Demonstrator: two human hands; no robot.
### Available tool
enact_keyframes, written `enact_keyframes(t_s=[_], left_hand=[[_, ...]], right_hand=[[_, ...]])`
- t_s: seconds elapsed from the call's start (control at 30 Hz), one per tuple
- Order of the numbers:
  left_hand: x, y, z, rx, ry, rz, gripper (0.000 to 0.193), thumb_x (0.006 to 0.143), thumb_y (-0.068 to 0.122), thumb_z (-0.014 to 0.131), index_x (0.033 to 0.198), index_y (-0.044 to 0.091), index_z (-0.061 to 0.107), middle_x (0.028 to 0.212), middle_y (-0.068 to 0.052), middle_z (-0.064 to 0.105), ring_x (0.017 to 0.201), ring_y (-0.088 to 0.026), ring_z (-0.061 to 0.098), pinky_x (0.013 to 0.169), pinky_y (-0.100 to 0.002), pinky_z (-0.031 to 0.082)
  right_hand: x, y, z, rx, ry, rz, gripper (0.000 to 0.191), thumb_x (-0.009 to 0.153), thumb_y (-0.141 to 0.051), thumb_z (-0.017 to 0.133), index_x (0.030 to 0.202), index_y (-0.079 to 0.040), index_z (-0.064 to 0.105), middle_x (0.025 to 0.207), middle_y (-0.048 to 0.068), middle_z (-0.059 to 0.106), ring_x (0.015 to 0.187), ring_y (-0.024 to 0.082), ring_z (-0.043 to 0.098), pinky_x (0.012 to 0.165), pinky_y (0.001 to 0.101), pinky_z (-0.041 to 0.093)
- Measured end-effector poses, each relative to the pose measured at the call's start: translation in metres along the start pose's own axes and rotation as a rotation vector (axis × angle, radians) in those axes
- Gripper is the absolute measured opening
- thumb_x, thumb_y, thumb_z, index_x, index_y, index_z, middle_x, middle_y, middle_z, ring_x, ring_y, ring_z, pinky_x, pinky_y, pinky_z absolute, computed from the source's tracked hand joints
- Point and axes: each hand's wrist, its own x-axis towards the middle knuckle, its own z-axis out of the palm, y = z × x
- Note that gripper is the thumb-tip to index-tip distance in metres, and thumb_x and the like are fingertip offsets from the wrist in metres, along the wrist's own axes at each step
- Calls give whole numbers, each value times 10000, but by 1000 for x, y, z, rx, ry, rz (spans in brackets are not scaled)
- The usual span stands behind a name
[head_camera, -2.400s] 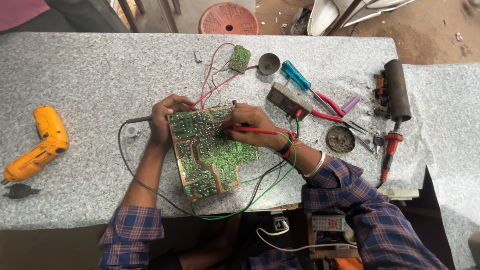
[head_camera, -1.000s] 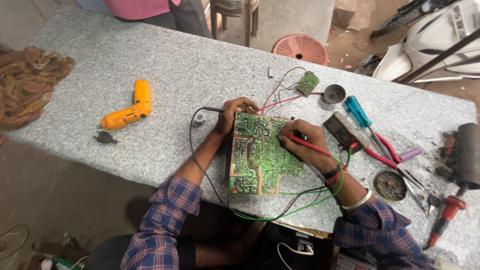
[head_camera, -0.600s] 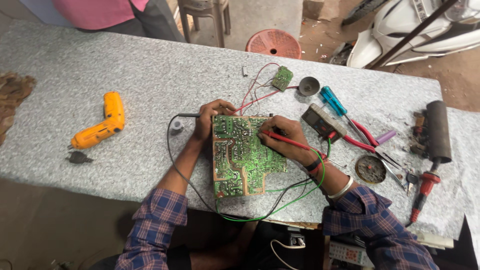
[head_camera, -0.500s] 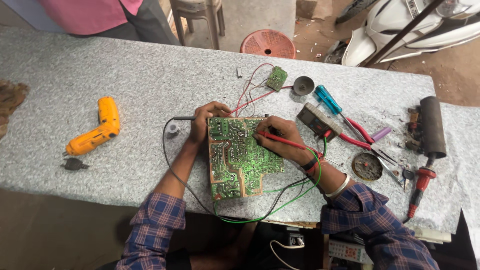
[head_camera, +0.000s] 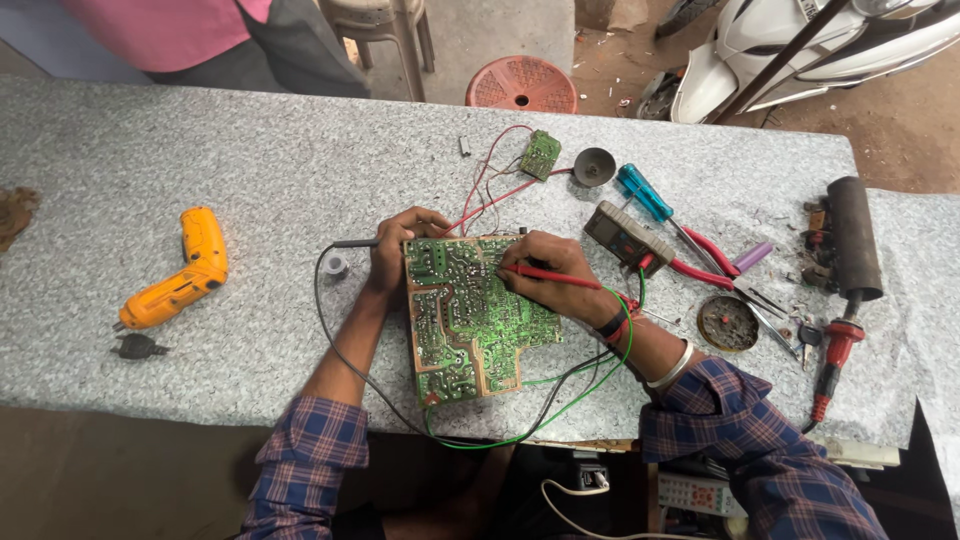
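Granite-patterned grey table (head_camera: 250, 130) fills the view, its long side running from nine to three o'clock, on a dirt floor. Beyond its far edge, at twelve o'clock, stand a red stool (head_camera: 521, 84) and a pale plastic chair (head_camera: 385, 30); a white scooter (head_camera: 800, 50) is parked at one o'clock, and another person (head_camera: 180, 40) in a pink top stands at eleven.

Near the middle of the table lies the green circuit board (head_camera: 470, 325), solder side up, its long axis running from twelve to six o'clock with a slight lean, the near end overhanging toward the wearer. The left hand (head_camera: 395, 245) grips the board's far left corner, fingers curled over the edge. The right hand (head_camera: 545, 275) pinches a red probe (head_camera: 550, 274) like a pen, tip pointing to nine o'clock onto the board.

At nine o'clock rests an orange cordless screwdriver (head_camera: 178, 275). At two o'clock sit a multimeter (head_camera: 622, 232), a blue-handled screwdriver (head_camera: 645, 193) and red pliers (head_camera: 715, 262); a small green board (head_camera: 540, 154) lies at one.
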Motion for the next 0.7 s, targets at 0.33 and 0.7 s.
enact_keyframes(t_s=[0.33, 0.7], left_hand=[[-1, 1, 1, 27, 28, -25, 519, 848, 229, 357, 1132, -110, 628, 999, -275, 729, 879, -287, 732, 806, -394, 617], [-1, 2, 1, 70, 14, 15, 518, 850, 234, 352, 1118, -105, 638, 989, -257, 737, 880, -275, 733, 824, -382, 607]], right_hand=[[2, -4, -2, -2, -11, -91, 118, 856, -108, 805, 918, -76, 710, 893, 41, 714, 762, 156, 689, 683, 304, 541], [4, -6, -2, 3, -10, -109, 105, 905, -127, 769, 937, -57, 697, 937, 62, 716, 816, 183, 701, 718, 318, 555]])
